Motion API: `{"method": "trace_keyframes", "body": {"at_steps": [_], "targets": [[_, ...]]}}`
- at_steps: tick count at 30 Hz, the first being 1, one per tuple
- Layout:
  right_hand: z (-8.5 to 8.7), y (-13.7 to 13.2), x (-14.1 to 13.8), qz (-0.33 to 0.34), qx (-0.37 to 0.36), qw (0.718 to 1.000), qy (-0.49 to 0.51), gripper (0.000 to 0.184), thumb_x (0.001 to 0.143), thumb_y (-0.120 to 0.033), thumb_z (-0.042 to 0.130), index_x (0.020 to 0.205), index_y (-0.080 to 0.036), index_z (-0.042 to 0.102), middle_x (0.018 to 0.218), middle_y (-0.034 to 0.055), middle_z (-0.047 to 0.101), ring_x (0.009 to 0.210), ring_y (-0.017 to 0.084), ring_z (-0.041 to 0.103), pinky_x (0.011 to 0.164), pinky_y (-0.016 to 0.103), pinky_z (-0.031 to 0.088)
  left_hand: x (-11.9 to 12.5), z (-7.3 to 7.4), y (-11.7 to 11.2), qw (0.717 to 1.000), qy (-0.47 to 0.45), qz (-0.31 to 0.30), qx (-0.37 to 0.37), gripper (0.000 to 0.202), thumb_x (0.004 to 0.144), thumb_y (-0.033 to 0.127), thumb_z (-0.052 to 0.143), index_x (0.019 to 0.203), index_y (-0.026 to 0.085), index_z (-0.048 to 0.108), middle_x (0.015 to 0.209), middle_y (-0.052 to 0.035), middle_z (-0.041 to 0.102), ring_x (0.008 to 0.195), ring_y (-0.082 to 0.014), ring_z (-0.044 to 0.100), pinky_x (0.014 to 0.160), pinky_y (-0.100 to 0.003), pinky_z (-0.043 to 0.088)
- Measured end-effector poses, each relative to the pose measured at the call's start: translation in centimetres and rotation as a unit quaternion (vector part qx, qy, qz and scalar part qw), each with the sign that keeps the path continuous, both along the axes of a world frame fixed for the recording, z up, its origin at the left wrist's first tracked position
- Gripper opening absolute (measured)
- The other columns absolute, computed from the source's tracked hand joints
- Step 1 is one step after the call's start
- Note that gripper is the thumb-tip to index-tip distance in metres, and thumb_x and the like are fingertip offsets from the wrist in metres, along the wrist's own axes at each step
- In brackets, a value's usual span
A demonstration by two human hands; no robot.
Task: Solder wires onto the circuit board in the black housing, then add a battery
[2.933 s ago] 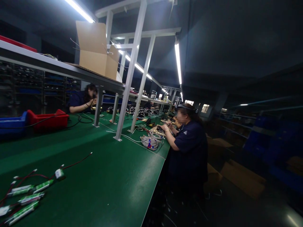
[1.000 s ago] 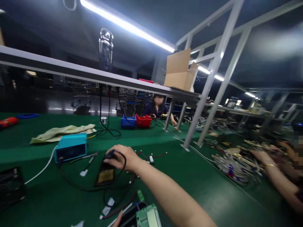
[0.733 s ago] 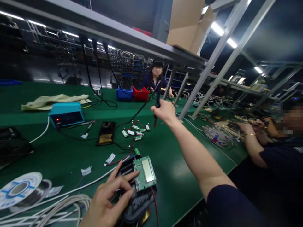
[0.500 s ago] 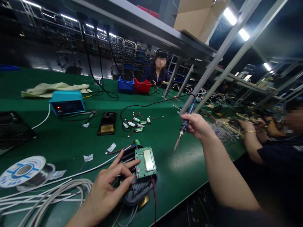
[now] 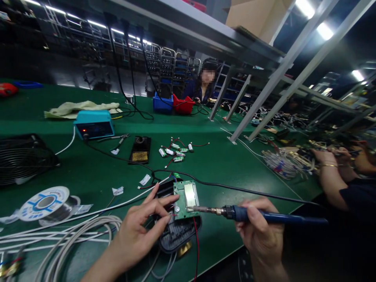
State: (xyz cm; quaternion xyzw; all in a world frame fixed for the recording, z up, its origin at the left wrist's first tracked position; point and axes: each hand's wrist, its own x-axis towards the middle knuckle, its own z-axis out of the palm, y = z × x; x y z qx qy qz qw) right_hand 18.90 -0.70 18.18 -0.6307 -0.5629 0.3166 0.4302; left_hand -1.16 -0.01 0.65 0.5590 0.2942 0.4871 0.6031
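Observation:
My left hand (image 5: 145, 219) grips the left edge of a green circuit board (image 5: 181, 196), its thumb low at the corner and a finger higher up. A pale display is mounted on the board, which rests over a black plastic housing (image 5: 176, 239). A red wire (image 5: 197, 250) runs down from the board. In my right hand (image 5: 261, 225) is a blue-handled soldering iron (image 5: 243, 214), held nearly level. Its tip lies over the lower part of the board, by the display's bottom end; whether it touches is too small to tell.
A solder spool (image 5: 45, 203) and coiled grey cable (image 5: 76, 239) lie left. Behind them are a black fan (image 5: 26, 158), a teal soldering station (image 5: 94, 124) and an iron stand (image 5: 140, 150). Small wired cells (image 5: 178, 153) lie mid-table. A co-worker's arm (image 5: 329, 168) is at right.
My right hand has brought the soldering iron down and turned it from steep to nearly level, its tip now over the board. The iron's cord now crosses the table behind the board. My left hand keeps its hold.

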Motion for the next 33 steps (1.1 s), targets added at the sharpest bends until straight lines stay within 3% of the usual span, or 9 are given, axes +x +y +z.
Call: {"method": "trace_keyframes", "body": {"at_steps": [4,7,14,22,29,33], "targets": [[0.0,-0.6,-1.3,-0.011,0.065,0.993,-0.101,0.010,0.094,-0.019,0.059,0.085,-0.016,0.059,0.069,-0.0002,0.052,0.045,0.008,0.050,0.042,0.017,0.042,-0.3,0.8,0.6,0.998,0.024,0.028,0.052,0.014,0.092,0.016,0.049,0.079,0.016,0.053,0.120,-0.0039,0.062,0.120,-0.0111,0.053,0.121,-0.027,0.014],[-0.2,-0.7,-1.9,-0.031,0.060,0.985,-0.158,0.015,0.095,-0.020,0.058,0.081,-0.015,0.057,0.064,-0.0012,0.048,0.044,0.007,0.047,0.043,0.015,0.040,-0.4,1.2,0.9,0.997,0.020,0.038,0.063,0.013,0.091,0.014,0.049,0.079,0.017,0.052,0.113,-0.0006,0.065,0.115,-0.0078,0.057,0.120,-0.024,0.014],[-1.1,-0.5,-2.1,-0.001,0.055,0.991,-0.125,0.016,0.094,-0.017,0.058,0.079,-0.014,0.053,0.065,-0.0009,0.047,0.044,0.007,0.046,0.041,0.014,0.038,-0.3,1.0,0.8,0.998,0.016,0.026,0.059,0.012,0.092,0.013,0.050,0.080,0.016,0.053,0.112,0.0002,0.065,0.114,-0.0071,0.057,0.122,-0.024,0.012],[-1.3,-0.5,-2.1,-0.007,0.036,0.992,-0.117,0.022,0.098,-0.019,0.056,0.077,-0.014,0.050,0.055,-0.0025,0.044,0.041,0.006,0.043,0.038,0.012,0.034,-0.3,1.2,0.9,0.998,0.019,0.031,0.053,0.013,0.092,0.015,0.049,0.079,0.016,0.053,0.112,-0.0021,0.065,0.112,-0.0115,0.059,0.121,-0.035,0.020],[-1.7,-0.7,-1.9,-0.025,0.026,0.995,-0.098,0.022,0.097,-0.021,0.058,0.078,-0.014,0.051,0.056,-0.0024,0.046,0.041,0.006,0.044,0.038,0.011,0.035,-0.5,1.4,1.1,0.997,0.021,0.037,0.070,0.012,0.091,0.013,0.050,0.079,0.017,0.052,0.112,0.0021,0.065,0.113,-0.0055,0.058,0.120,-0.021,0.014],[-1.6,-0.7,-2.0,-0.023,0.020,0.995,-0.095,0.023,0.098,-0.020,0.057,0.077,-0.014,0.050,0.055,-0.0025,0.045,0.040,0.006,0.043,0.038,0.011,0.035,-0.5,1.2,0.9,0.997,0.028,0.028,0.064,0.013,0.091,0.014,0.051,0.078,0.016,0.053,0.110,-0.0025,0.066,0.113,-0.0095,0.058,0.120,-0.027,0.017]]}}
